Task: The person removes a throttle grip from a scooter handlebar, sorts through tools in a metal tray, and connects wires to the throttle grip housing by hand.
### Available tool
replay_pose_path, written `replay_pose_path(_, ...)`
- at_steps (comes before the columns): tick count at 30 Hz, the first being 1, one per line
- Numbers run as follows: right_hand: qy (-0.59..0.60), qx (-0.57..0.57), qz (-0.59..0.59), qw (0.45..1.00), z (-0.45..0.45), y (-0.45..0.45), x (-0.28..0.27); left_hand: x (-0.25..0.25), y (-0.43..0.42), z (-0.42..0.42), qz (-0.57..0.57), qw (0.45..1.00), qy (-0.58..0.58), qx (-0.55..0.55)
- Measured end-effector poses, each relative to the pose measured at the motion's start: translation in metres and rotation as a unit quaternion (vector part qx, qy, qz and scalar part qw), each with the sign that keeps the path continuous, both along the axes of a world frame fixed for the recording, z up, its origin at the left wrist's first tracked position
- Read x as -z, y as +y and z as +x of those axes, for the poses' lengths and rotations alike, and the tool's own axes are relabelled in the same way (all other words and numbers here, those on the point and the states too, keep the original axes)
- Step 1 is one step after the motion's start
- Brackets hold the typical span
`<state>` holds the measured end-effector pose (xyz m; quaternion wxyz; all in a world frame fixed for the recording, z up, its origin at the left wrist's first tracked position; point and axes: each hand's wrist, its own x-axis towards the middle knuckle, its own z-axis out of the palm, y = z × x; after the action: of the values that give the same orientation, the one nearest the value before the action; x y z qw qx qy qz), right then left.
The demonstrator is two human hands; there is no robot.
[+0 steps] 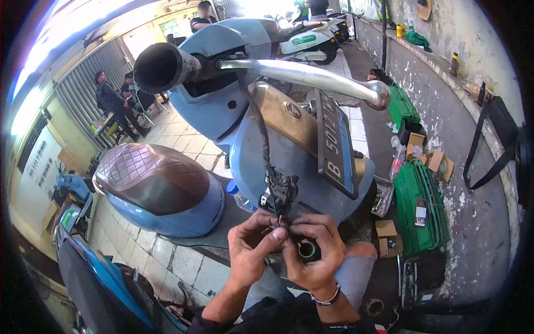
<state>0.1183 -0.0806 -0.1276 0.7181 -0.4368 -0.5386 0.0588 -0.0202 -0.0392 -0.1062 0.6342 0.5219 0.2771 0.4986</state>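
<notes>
The fingertips of my left hand (250, 247) and my right hand (317, 253) meet, both closed in a pinch on a thin reddish wire (280, 221). Its exact end is hidden by the fingers. Just above hangs a black handlebar switch unit (282, 190) with loose wires, joined to a dark cable (260, 122) running up to the handlebar. A brake lever (311, 78) and a black handlebar grip (161, 68) are at the top of the light blue scooter (250, 158). A dark round part with a pale ring (306, 249) shows between my hands.
The scooter's brown quilted seat (161, 172) is at left, a capped bottle (239, 197) beside it. Another blue scooter (105, 278) stands lower left. Green crates (417, 234), a phone (421, 214) and cardboard boxes (387, 236) line the right wall. People (117, 103) stand farther back.
</notes>
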Motion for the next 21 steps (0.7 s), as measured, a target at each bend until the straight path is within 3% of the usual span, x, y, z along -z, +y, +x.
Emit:
replay_pose_path(7,-0.059,0.021,0.025,0.998,0.001,0.003,0.002,0.002,0.010,-0.003,0.090,0.994,0.050,-0.032)
replay_pose_path(11,-0.076,0.031,0.025,0.996,0.003,0.004,0.003,0.003,0.014,-0.007,0.049,0.996,0.077,-0.019)
replay_pose_path(13,-0.021,0.005,-0.009,1.000,0.005,0.003,-0.001,0.002,0.013,-0.007,0.022,0.999,0.032,0.004)
replay_pose_path(21,0.139,-0.109,-0.106,0.979,0.011,0.002,-0.001,0.003,0.016,-0.008,0.065,0.996,0.055,0.004)
